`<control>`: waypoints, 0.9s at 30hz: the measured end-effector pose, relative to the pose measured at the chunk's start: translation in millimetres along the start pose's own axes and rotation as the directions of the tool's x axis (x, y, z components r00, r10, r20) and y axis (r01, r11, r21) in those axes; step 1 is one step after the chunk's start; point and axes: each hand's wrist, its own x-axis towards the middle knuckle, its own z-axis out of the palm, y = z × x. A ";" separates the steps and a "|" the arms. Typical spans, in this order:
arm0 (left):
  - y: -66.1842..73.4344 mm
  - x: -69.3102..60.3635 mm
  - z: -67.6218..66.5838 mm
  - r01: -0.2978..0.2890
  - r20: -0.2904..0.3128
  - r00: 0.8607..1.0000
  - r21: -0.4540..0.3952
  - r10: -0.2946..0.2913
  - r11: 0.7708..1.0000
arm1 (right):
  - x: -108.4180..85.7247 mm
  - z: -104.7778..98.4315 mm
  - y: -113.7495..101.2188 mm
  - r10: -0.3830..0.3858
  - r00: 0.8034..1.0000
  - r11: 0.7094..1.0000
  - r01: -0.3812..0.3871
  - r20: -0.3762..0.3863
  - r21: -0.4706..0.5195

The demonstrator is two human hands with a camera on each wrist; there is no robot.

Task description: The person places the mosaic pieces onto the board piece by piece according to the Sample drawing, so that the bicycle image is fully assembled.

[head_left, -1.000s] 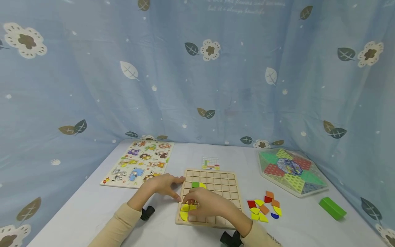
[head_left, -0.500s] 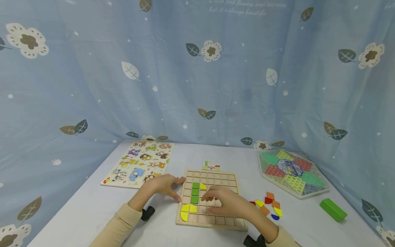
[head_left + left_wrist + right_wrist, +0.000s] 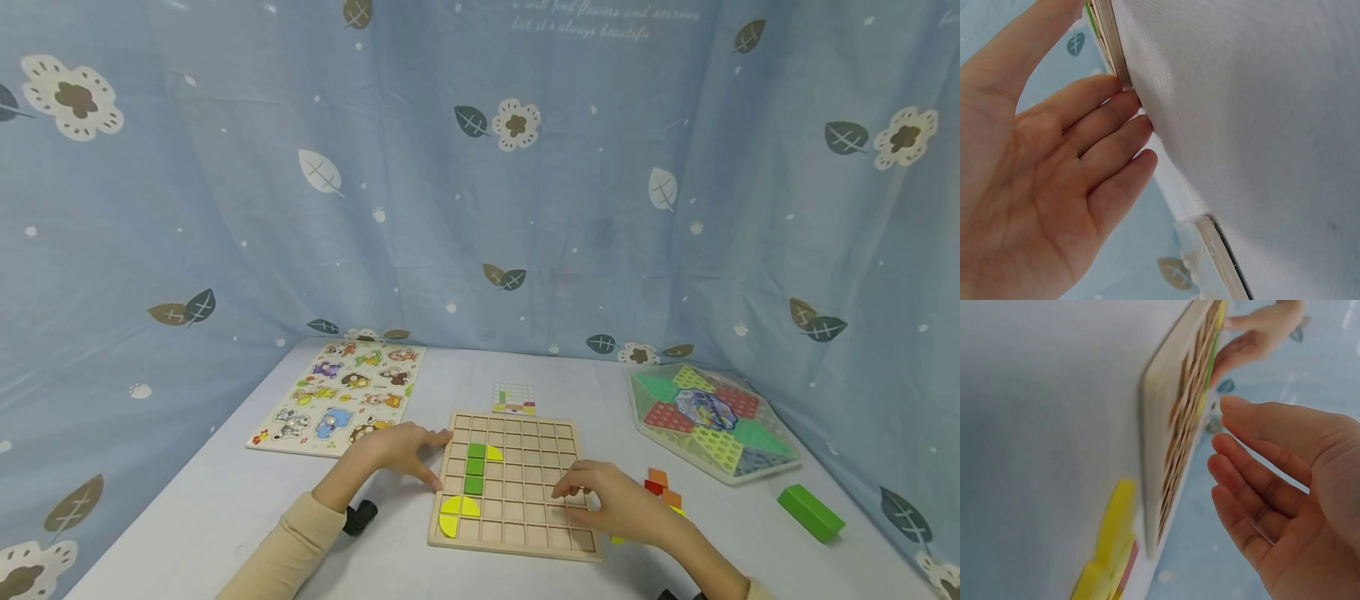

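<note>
The wooden grid board (image 3: 517, 533) lies flat on the table. Its left part holds a column of three green squares (image 3: 476, 467), a yellow piece (image 3: 494, 453) beside the top one, and yellow quarter pieces (image 3: 450, 526) near the lower left corner. My left hand (image 3: 396, 452) rests with thumb and fingertips at the board's left edge; in the left wrist view that hand (image 3: 1054, 169) shows relaxed fingers. Over the board's right part hovers my right hand (image 3: 626, 504), fingers loosely bent and empty; the right wrist view shows the hand (image 3: 1291, 487) beside the board (image 3: 1154, 425).
Loose orange (image 3: 657, 477), red and yellow pieces lie right of the board, partly behind the right hand. A small pattern card (image 3: 514, 398) is behind it. An animal puzzle (image 3: 337, 400) lies left, a hexagonal box (image 3: 712, 421) right, with a green block (image 3: 811, 512) nearby.
My right hand has moved right, from the green and yellow pieces toward the board's right edge, uncovering the lower two green squares. My left hand has stayed at the left edge.
</note>
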 end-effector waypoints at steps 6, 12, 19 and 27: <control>0.6 -0.1 -1.1 0.005 0.004 1.000 0.002 -0.005 1.000 | -19.8 -6.9 9.7 0.009 1.000 1.000 -0.009 -0.002 -0.024; 1.9 -1.7 -1.1 0.005 -0.002 1.000 0.003 -0.005 1.000 | -36.5 -14.2 19.3 0.048 0.998 0.999 -0.047 0.039 -0.013; 2.4 -3.1 -1.3 -0.002 -0.003 1.000 0.004 0.002 1.000 | -49.5 -20.5 28.8 0.145 0.985 0.989 -0.143 0.092 -0.019; 0.3 -1.4 -0.4 -0.016 0.004 1.000 0.007 0.016 1.000 | -54.3 -22.2 35.6 0.156 0.982 0.987 -0.158 0.101 0.007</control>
